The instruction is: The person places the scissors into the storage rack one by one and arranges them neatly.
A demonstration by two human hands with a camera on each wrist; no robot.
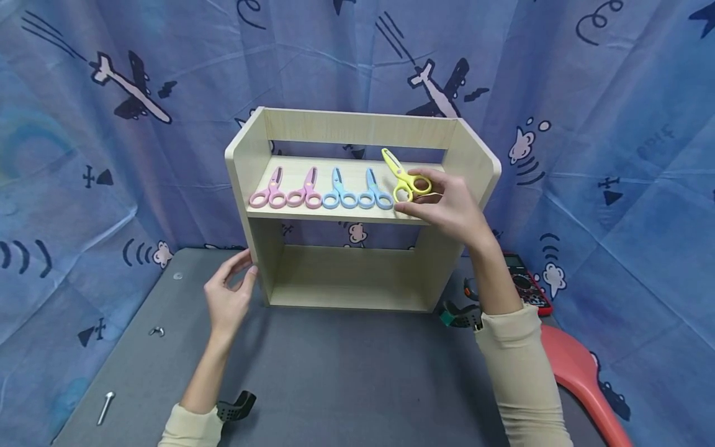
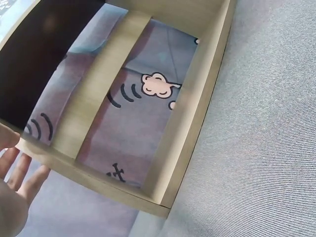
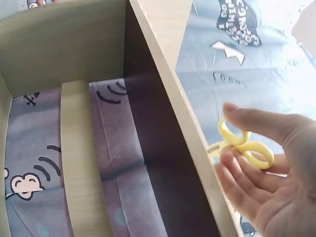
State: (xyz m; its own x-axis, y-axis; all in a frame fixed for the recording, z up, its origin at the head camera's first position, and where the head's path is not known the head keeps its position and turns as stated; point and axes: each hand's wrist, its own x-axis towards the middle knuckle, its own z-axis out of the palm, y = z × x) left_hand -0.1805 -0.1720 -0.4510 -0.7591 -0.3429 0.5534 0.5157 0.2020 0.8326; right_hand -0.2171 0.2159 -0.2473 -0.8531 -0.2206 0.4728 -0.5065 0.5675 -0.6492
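My right hand [image 1: 455,208] holds a pair of yellow scissors [image 1: 398,166] by the handle loops, thumb on one side and fingers on the other. The yellow scissors are at the right part of the upper board of a pale wooden shelf [image 1: 357,295], blades pointing up and back. Left of them lie two pink scissors [image 1: 305,194] and two light blue scissors [image 1: 338,194] in a row, handles toward the front. My left hand [image 1: 228,304] rests its fingers against the left side panel of the shelf; the left wrist view shows these fingers [image 2: 33,185] extended at the panel.
On the grey table [image 1: 346,379] at left lie a bolt [image 1: 105,408], a wing nut [image 1: 157,331] and a small washer [image 1: 177,275]. To the right are a red-and-black multimeter [image 1: 525,282] and a red plastic thing with a handle [image 1: 570,360]. A patterned blue curtain [image 1: 335,56] hangs behind.
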